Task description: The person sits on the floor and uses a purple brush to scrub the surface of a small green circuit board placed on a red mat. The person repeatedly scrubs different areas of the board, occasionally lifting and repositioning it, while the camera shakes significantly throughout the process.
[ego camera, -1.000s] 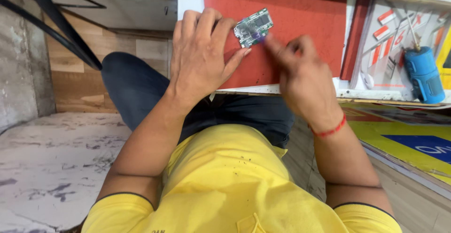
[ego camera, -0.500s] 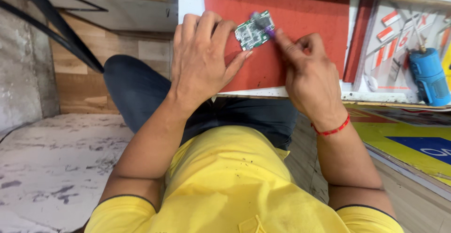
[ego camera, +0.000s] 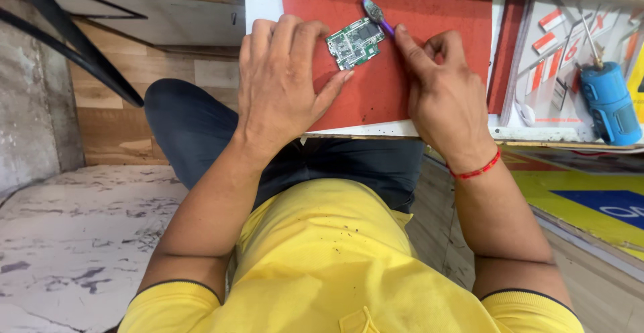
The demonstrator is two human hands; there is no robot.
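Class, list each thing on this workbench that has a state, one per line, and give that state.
circuit board: flat on the red mat, pinned by fingers
left hand: pressing the board's edge
right hand: gripping the purple tool
purple tool: tip at the board's upper corner
red mat: lying flat
blue cylinder: lying untouched

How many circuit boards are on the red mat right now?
1. The green circuit board lies near the top of the red mat, pinned at its left edge by the left hand; more could be hidden under either hand.
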